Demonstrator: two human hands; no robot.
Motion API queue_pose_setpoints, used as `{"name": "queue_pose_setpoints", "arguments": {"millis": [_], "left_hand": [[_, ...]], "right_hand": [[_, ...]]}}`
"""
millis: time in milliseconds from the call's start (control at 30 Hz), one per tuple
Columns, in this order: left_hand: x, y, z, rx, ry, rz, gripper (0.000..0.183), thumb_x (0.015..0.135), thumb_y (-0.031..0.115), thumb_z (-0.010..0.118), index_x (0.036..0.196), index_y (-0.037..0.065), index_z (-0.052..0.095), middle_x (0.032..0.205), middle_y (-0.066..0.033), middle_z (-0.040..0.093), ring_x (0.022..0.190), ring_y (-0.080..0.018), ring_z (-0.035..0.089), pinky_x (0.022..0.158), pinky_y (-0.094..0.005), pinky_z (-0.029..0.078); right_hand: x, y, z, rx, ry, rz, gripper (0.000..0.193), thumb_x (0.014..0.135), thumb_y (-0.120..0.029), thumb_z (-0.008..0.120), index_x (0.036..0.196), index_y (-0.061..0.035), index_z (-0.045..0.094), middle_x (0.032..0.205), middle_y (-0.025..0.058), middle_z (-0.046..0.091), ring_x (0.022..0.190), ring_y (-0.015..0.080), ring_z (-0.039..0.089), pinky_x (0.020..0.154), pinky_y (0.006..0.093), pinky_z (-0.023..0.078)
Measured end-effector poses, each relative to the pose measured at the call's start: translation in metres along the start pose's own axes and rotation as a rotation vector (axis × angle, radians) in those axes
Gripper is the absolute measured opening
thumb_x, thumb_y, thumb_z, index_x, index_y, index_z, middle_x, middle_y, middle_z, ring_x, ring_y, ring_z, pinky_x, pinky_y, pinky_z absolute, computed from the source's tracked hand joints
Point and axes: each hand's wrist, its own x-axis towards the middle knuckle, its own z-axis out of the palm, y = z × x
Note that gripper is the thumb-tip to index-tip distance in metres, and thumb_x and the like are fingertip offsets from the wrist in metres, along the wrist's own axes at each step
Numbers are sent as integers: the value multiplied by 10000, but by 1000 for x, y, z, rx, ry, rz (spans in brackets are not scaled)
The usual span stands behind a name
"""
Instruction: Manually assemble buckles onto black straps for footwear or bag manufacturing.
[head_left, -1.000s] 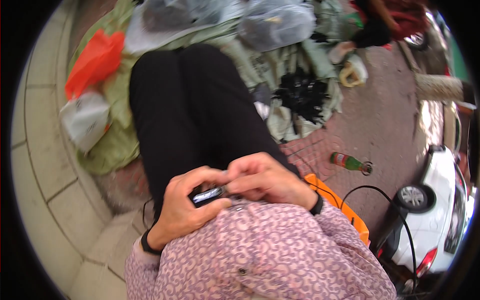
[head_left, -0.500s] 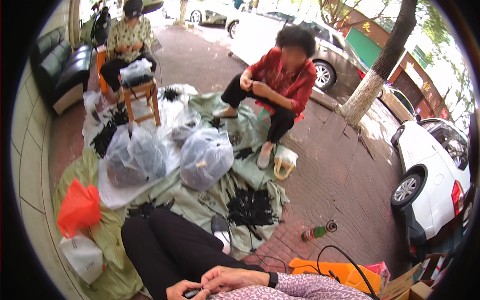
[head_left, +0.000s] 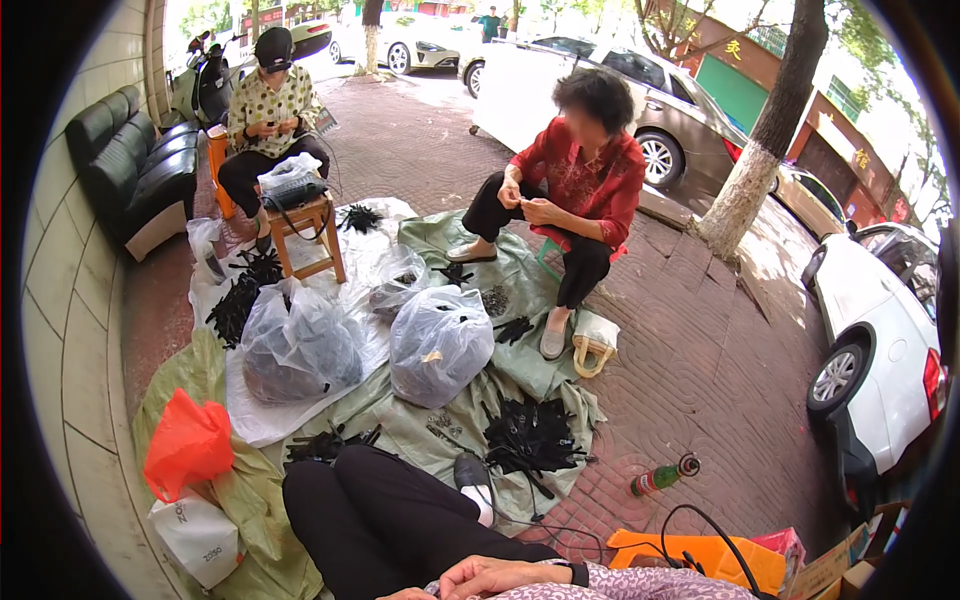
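Only the top of my right hand [head_left: 500, 577] shows at the bottom edge, fingers curled toward my left hand [head_left: 408, 594], of which just a sliver is visible. Whatever they hold lies below the picture's edge. Both hands rest over my lap, above my black trousers [head_left: 380, 515] and patterned pink sleeve [head_left: 640, 583]. Ahead of my knees, a heap of small black pieces [head_left: 535, 435] lies on a green sheet [head_left: 520, 290].
Two clear bags of black pieces [head_left: 440, 345] [head_left: 300, 340] stand on the sheets. A person in red [head_left: 575, 190] and one in a spotted top [head_left: 265, 110] sit working, a wooden stool [head_left: 305, 230] between. Orange bag [head_left: 190, 445], green bottle [head_left: 660, 478], white car [head_left: 890, 350], black sofa [head_left: 140, 170].
The view has swung up from my lap to the pavement ahead. My hands, earlier both on a small black object, have dropped to the bottom edge and the object is out of sight.
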Motion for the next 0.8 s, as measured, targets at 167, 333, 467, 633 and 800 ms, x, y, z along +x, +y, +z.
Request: {"name": "queue_pose_setpoints", "arguments": {"millis": [167,333,467,633,800], "left_hand": [[-3,-9,-10,-158,-125,-74,98,838,31,734,884,10,650,919,-36,633,835,-99,579,740,-257,474],[7,-5,-12,-259,-193,-36,116,855,43,726,916,3,636,987,-63,634,892,-125,586,791,-278,480],[13,0,-6,-319,-223,9,133,854,42,728,925,-7,628,1014,-82,638,916,-143,592,816,-292,484],[26,25,-1,-53,-73,-84,103,814,28,735,900,0,684,807,-35,688,740,-66,606,663,-229,501],[28,27,3,-2,-50,58,136,820,62,741,930,-8,700,807,-43,702,716,-66,607,644,-224,499]], "right_hand": [[-3,6,4,-71,85,-96,98,880,-108,659,883,-13,681,813,-26,624,733,51,532,678,227,419],[-1,-3,1,-127,127,-39,84,875,-95,664,892,-15,682,801,-33,618,712,45,527,663,218,415],[-1,-6,-5,35,62,-73,71,877,-97,663,898,-31,681,782,-40,622,678,26,526,623,185,407],[5,-17,-11,109,117,53,51,887,-110,660,888,-64,683,750,-30,635,615,45,548,574,181,430],[9,-13,-17,151,126,89,83,900,-147,658,899,-66,680,745,-24,637,607,48,553,555,177,429]]}}
